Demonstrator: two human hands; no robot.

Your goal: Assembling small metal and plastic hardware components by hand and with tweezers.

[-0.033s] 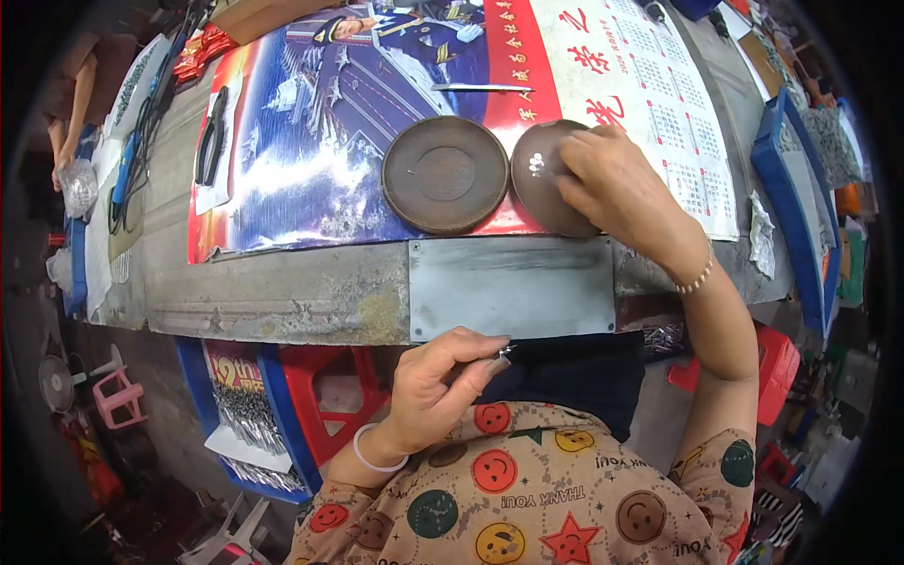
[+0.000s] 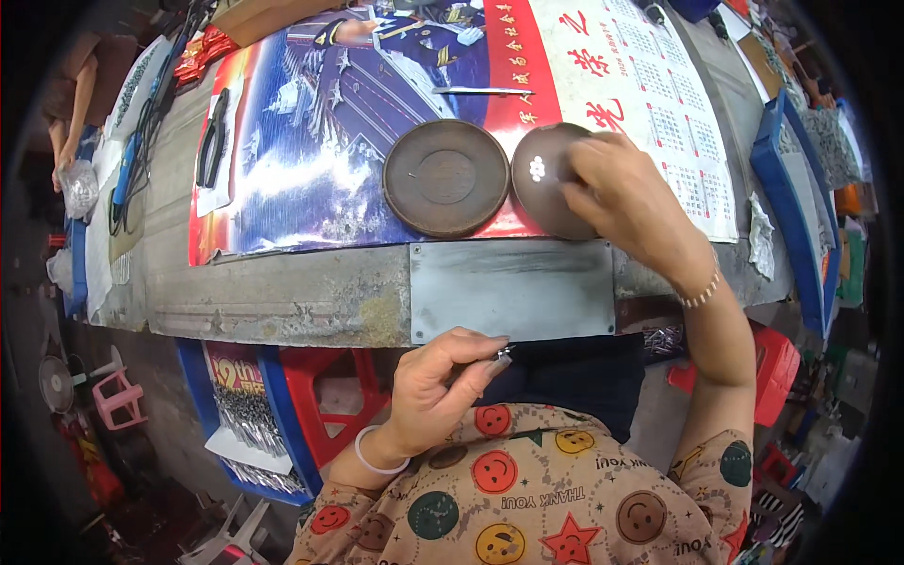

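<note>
My left hand (image 2: 441,388) is closed in a pinch at the table's front edge. Between thumb and forefinger sits a small shiny metal piece (image 2: 505,353), mostly covered by the fingertips. Over a round brown dish (image 2: 551,209) my right hand (image 2: 621,193) is bent, its fingers curled together at the dish's right side. Whatever those fingertips hold, if anything, is hidden. Several tiny white pieces (image 2: 538,169) lie in that dish, left of the fingers. Just left stands a second, larger brown dish (image 2: 405,196) with a raised rim and a tiny sliver inside.
Both dishes rest on a glossy calendar poster (image 2: 311,202). Black-handled pliers (image 2: 213,141) lie at left, and a thin metal tool (image 2: 480,90) behind the dishes. A grey metal plate (image 2: 513,292) covers the front edge. Blue trays (image 2: 796,207) flank the table; a person's arm (image 2: 80,104) shows far left.
My right hand has shifted slightly right and toward me over the dish. The white pieces there show a little differently. My left hand keeps its pinch in place.
</note>
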